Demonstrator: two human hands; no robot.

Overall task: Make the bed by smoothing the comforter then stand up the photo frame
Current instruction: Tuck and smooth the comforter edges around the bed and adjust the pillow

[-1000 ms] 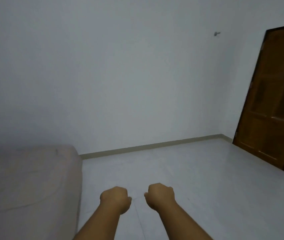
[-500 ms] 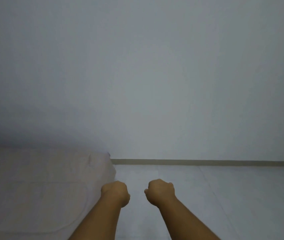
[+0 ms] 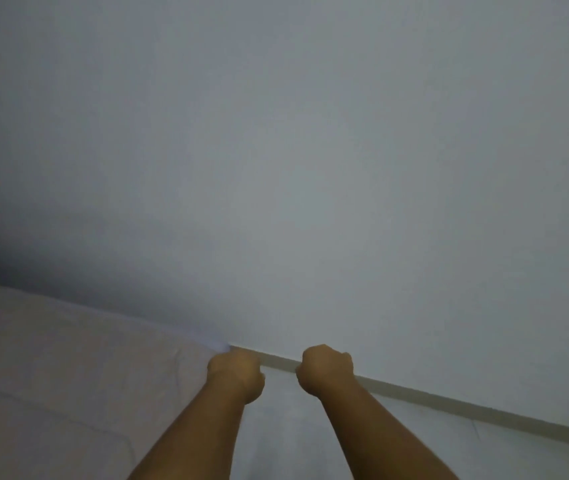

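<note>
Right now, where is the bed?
In the head view, the bed fills the lower left, against the wall, its corner just behind the left hand.

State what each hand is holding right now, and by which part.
Nothing that shows. The left hand and right hand are closed fists held out in the air beside the bed, neither one gripping its cover.
</note>
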